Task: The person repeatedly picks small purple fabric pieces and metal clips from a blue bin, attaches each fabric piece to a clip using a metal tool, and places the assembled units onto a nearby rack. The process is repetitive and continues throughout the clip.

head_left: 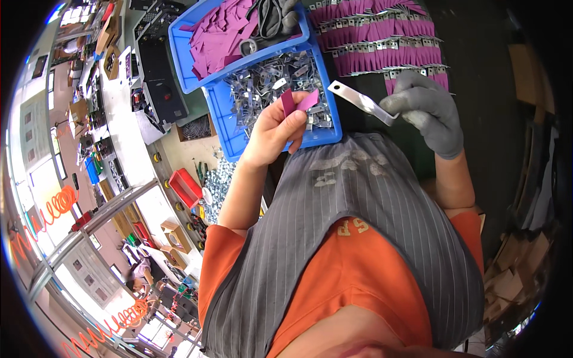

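Note:
My bare left hand (271, 134) pinches a purple strip (288, 102) with two ends sticking up; I cannot tell whether it is one bent piece or two. It is held over the near blue bin (335, 116), which holds many small bent metal brackets (256, 89). In a grey work glove, my right hand (431, 113) grips one end of a flat metal bracket (361, 100). The bracket's far end, with a round hole, points left toward the bin. Beyond my right hand lie rows of metal brackets with purple strips (388, 53) on the dark table.
Another blue bin (179, 51) overlaps the near one and holds loose purple strips (224, 36) and a grey glove (286, 21). To the left stand a red tray (185, 187) and a pile of small metal parts (219, 179). Cardboard (513, 268) lies at the lower right.

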Tool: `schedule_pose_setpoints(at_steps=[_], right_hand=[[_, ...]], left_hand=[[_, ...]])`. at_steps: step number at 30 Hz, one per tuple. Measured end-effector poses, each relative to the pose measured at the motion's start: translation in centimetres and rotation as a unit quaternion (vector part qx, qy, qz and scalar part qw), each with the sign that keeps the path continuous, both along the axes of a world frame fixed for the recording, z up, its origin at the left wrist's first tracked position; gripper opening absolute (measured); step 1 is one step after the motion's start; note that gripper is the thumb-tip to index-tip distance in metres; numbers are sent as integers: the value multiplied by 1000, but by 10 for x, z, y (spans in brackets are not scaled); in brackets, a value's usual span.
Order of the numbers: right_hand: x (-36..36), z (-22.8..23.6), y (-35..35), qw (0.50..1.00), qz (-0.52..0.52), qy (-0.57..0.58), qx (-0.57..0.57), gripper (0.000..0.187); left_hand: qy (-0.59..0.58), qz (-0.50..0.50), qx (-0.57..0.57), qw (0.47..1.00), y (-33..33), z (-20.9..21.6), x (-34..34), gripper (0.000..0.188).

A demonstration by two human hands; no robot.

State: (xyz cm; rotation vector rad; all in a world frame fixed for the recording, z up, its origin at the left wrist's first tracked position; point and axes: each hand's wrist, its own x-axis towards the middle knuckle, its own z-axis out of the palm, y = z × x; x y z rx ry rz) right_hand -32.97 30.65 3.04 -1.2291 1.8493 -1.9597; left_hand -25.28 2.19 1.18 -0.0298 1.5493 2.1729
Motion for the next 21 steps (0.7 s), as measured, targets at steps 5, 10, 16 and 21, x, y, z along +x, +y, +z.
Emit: schedule_pose_setpoints(at_steps=[5,10,16,21], right_hand=[[3,8,2,999,30,-12,-23,27],[5,8,-3,999,15,-2,-42,26],[1,2,-4,999,23,24,-27,28],[1,-2,-4,999,21,21,-16,28]], left_hand=[[-15,-4,57,998,6,0,5,42],[-33,5,38,999,9,3,5,40],[-33,3,29,999,9,4,7,39],[-30,-20,-3,999,8,6,6,37]])
